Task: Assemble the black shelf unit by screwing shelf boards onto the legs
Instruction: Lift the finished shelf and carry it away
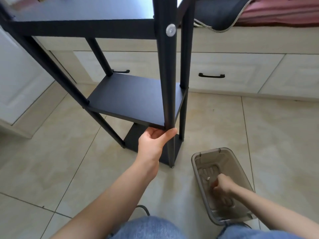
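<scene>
Here, the right hand [221, 188] reaches into the translucent bin [203, 159] on the floor, fingers curled down among its contents; whether they pinch anything cannot be told.
Up and to the left, the left hand [155, 138] grips the near leg [168, 75], vertical, under the middle shelf board [131, 97]; open tile lies between.

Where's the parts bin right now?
In the head view the translucent bin sits on the tiled floor at lower right, just right of the shelf unit's front leg, with the right hand reaching inside it.
</scene>
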The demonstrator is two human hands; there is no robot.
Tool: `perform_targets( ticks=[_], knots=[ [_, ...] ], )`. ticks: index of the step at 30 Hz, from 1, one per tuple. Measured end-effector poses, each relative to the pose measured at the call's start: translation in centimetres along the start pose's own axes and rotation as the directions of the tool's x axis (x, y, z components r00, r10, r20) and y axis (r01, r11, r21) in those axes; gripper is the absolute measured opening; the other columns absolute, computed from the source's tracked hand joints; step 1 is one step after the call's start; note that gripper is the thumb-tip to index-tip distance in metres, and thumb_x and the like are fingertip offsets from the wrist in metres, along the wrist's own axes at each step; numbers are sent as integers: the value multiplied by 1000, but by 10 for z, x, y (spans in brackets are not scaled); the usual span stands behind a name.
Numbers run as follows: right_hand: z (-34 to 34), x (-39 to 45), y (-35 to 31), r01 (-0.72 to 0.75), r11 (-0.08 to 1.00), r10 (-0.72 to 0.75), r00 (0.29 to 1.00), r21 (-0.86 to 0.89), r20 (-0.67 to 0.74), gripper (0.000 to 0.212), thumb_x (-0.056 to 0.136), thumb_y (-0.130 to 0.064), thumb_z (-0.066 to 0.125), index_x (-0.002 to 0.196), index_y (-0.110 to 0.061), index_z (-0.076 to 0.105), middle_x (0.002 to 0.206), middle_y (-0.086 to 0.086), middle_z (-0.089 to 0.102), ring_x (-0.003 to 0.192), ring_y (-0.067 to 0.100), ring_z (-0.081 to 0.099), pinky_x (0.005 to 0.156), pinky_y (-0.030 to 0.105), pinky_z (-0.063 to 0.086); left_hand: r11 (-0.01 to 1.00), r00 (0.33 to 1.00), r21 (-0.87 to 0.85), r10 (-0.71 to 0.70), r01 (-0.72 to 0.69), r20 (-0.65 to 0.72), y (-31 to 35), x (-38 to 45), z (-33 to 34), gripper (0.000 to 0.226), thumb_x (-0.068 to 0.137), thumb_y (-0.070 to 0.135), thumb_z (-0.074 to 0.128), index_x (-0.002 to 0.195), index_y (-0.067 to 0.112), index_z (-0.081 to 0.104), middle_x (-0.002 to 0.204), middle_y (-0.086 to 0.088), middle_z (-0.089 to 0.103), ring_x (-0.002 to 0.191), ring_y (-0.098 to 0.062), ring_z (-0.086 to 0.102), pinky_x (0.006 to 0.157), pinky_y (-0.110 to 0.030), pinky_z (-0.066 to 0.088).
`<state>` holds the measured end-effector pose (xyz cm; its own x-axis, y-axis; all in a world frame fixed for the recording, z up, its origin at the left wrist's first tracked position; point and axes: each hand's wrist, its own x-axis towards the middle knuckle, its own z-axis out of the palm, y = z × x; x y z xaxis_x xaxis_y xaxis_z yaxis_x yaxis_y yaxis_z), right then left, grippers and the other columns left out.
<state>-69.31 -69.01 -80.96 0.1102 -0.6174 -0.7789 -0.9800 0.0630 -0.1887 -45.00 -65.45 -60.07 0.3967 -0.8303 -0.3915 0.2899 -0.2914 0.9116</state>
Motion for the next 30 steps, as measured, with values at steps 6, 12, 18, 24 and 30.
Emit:
perform_targets(
  ticks=[6,12,18,24,30],
  knots=[
    [-18,-19,-4,38,998,-35,998,52,-55,17,90,-23,62,75,-14,61,87,6,65,88,23,66,61,24,42,1000,999,15,-13,13,30,4,-2,-3,64,54,34,88,113,18,67,102,2,78,107,-20,71,111,-43,46],
    [-64,-83,-43,263,947,-225,953,184,-204,21,92,-13,57,77,-20,70,79,-1,75,69,10,68,74,25,54,997,997,55,-57,54,54,14,-11,-19,34,80,8,82,111,14,68,103,-1,78,106,-20,72,102,-36,53],
    [-125,-168,-88,484,798,-358,860,358,-364,19,95,-17,58,89,-14,76,79,1,75,73,11,70,65,25,54,996,1000,90,-21,21,6,37,-21,-65,41,90,-1,71,128,10,60,117,-4,71,105,-15,69,85,-24,58],
    [-178,-240,-131,510,510,-288,860,693,-422,30,103,-30,48,103,-9,70,101,9,73,93,22,71,82,34,58,997,984,-71,-3,-10,-178,83,-16,-133,33,95,-7,58,127,1,56,110,-13,68,95,-22,67,88,-37,53],
    [-203,-274,-171,714,553,-463,692,430,-554,35,96,-24,58,130,-26,49,128,-11,56,115,5,56,90,22,48,975,908,25,213,-219,-361,142,9,-169,40,96,0,60,134,8,52,120,-8,61,111,-24,60,106,-39,47]
  ],
)
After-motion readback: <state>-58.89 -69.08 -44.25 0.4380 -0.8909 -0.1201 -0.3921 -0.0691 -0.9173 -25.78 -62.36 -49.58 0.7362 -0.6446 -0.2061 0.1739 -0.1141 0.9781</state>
